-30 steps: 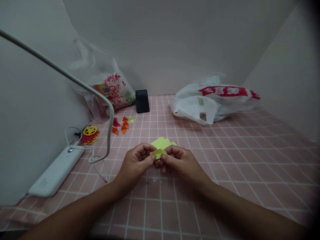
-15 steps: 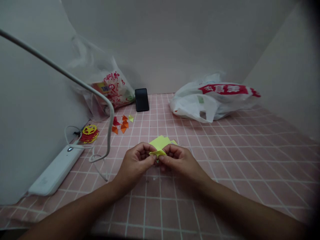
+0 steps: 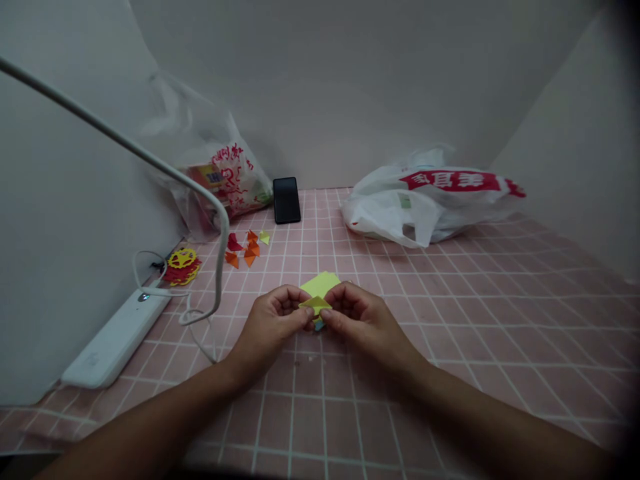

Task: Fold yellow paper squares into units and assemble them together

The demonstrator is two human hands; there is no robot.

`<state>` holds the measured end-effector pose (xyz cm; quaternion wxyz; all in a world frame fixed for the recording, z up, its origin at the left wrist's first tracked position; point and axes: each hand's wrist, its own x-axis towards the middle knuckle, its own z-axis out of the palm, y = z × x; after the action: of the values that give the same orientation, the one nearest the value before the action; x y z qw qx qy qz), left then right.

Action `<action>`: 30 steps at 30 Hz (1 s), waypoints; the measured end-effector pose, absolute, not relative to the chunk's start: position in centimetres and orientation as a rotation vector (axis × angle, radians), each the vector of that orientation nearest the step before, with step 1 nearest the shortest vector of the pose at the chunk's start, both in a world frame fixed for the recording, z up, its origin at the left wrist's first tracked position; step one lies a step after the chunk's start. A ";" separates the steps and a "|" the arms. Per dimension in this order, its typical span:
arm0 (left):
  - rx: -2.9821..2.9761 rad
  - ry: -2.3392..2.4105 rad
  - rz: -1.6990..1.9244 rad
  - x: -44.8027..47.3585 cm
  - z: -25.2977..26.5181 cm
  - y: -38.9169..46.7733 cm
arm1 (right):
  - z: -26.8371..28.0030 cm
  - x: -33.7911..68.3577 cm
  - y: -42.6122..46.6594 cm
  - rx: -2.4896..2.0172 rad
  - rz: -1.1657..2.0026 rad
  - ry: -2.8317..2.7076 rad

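The left hand (image 3: 274, 319) and right hand (image 3: 364, 320) meet at the near side of the yellow stack (image 3: 320, 285), pinching a small folded yellow paper (image 3: 316, 304) between thumbs and fingertips. That paper is the dial's center: left hand at nine, right at three, stack at twelve. A blue scrap (image 3: 319, 325) peeks out at six (whether it touches the paper, I cannot tell). Around ten lie small folded pieces (image 3: 251, 249), red, orange and yellow. Cutouts (image 3: 181, 267) sit between nine and ten, the white case (image 3: 116, 337) just below nine, the phone (image 3: 287, 200) between eleven and twelve, the white bag (image 3: 425, 207) between one and two.
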<state>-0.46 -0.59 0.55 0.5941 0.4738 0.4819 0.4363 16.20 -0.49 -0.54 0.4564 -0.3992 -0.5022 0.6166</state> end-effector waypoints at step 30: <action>1.136 1.045 0.949 -0.3 0.6 -0.7 | 0.0 16.5 -0.7 -1.089 1.328 -1.369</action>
<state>-0.33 -0.70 0.56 0.6171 0.4933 0.4539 0.4122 16.52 -0.74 0.04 0.4554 -0.4415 -0.5549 0.5383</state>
